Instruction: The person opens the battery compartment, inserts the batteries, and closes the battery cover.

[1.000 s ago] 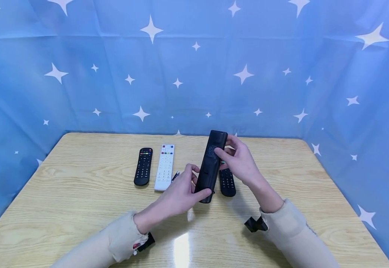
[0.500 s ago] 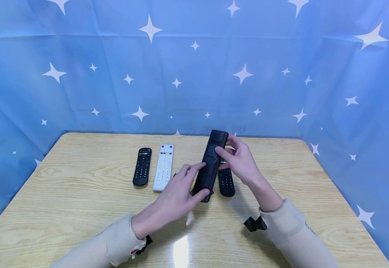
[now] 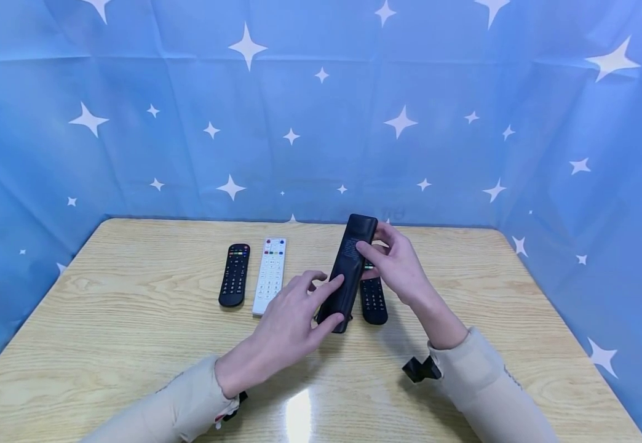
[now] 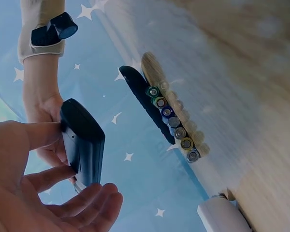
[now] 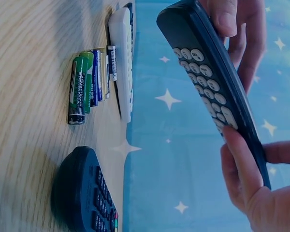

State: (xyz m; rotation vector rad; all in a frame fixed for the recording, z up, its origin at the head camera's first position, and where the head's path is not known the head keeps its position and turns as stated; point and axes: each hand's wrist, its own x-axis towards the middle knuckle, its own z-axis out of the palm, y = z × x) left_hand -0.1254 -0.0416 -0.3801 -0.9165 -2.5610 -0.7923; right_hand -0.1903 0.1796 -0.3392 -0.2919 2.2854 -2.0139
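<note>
A black remote control [image 3: 350, 261] is held tilted above the table, its plain back facing up in the head view. My right hand [image 3: 398, 264] grips its upper part, thumb on the back and fingers on the keypad side. Near its lower end, my left hand [image 3: 290, 314] touches the back with thumb and index finger, the other fingers loose. In the left wrist view, the left hand's fingers [image 4: 94, 208] lie beside the remote's end. The right wrist view shows the remote's pale round buttons [image 5: 203, 72]. The battery cover looks in place.
On the wooden table [image 3: 133, 357] lie a black remote [image 3: 235, 275], a white remote [image 3: 270, 271] and another black remote [image 3: 374, 301] under the right hand. Several batteries [image 5: 78, 87] stand in a row between them. A blue star-patterned curtain [image 3: 321, 154] surrounds the table.
The left hand's index finger has moved from the remote's side onto its back, the thumb staying near the lower end. The right hand keeps its grip almost unmoved.
</note>
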